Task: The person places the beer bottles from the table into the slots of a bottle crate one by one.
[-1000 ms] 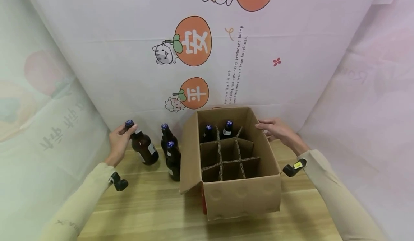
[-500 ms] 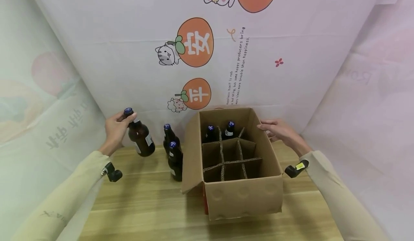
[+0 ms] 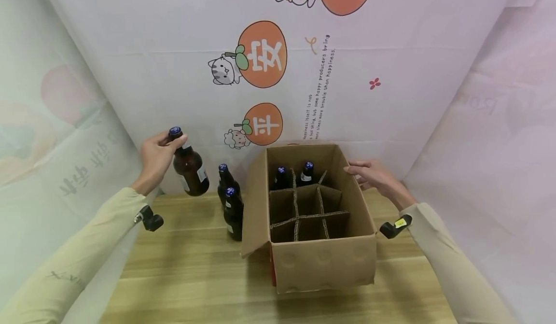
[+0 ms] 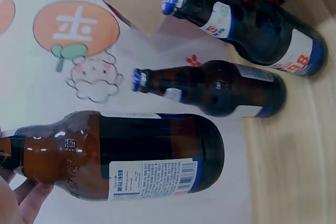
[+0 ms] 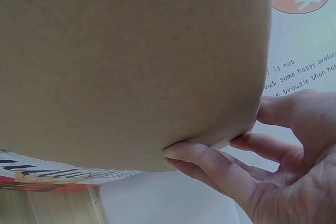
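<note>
My left hand [image 3: 157, 159] grips a brown beer bottle [image 3: 191, 169] by its neck, just under the blue cap. The bottle hangs above the table, tilted a little, its white back label showing in the left wrist view [image 4: 155, 178]. Two more capped beer bottles [image 3: 233, 218] stand close together between it and the cardboard box [image 3: 326, 266]. Inside the divided box, two bottles [image 3: 306, 173] sit in the far compartments. At the box's right side my right hand [image 3: 378, 176] holds the cardboard edge, fingers and thumb pinching it in the right wrist view [image 5: 299, 156].
The box's left flap [image 3: 255, 208] folds outward beside the standing bottles, and its near flap hangs down at the front. Cardboard dividers [image 3: 309, 216] split the inside. A printed white sheet [image 3: 173, 73] hangs behind the wooden table [image 3: 195, 285].
My left hand has lifted the beer bottle off the table, away from me and slightly left at first. The right hand stays on the box.
</note>
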A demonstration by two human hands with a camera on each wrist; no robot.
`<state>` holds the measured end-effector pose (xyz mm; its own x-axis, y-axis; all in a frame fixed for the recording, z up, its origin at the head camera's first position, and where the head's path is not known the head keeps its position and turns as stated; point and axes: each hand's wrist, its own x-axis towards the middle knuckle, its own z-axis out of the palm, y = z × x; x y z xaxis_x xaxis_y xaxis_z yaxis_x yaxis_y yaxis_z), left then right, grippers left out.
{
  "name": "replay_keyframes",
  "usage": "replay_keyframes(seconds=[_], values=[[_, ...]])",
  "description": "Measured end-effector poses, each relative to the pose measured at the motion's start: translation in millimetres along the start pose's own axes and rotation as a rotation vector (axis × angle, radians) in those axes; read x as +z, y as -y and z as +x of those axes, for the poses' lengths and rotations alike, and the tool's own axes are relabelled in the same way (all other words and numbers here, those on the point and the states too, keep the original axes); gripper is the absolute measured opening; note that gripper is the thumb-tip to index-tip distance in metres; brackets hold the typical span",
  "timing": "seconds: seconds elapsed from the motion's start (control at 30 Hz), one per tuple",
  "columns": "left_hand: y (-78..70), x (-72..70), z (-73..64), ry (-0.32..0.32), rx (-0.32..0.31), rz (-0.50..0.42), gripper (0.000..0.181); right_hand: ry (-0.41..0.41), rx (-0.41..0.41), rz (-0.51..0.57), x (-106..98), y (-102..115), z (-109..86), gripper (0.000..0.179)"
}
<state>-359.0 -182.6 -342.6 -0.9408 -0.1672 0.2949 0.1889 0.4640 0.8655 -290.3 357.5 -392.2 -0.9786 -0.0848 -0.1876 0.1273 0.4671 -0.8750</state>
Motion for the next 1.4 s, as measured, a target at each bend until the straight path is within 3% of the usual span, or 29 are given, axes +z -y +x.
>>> replay_keyframes(seconds=[0.33, 0.47, 0.6, 0.8, 1.17, 1.4], values=[[-49.1, 3.8, 1.3, 0.013, 0.127, -0.048, 0.052, -0.004, -0.009, 0.010, 0, 3, 2.4, 0.066], [-72.7, 8.4, 2.1, 0.031, 0.184, -0.091, 0.051, -0.013, -0.008, -0.003, 0, 1, 1.3, 0.066], [-91.2, 12.6, 2.4, 0.067, 0.202, -0.165, 0.050, -0.023, -0.008, -0.007, -1, 0, 1.3, 0.067], [-107.2, 18.1, -1.4, 0.130, 0.218, -0.267, 0.046, -0.020, -0.007, -0.009, -1, -1, -0.7, 0.067], [-137.5, 38.8, -17.7, 0.185, 0.226, -0.450, 0.042, -0.020, -0.014, -0.003, -2, -2, -3.3, 0.066], [-151.5, 52.5, -29.2, 0.238, 0.236, -0.501, 0.040, -0.006, -0.021, -0.019, 0, 0, -2.2, 0.067]])
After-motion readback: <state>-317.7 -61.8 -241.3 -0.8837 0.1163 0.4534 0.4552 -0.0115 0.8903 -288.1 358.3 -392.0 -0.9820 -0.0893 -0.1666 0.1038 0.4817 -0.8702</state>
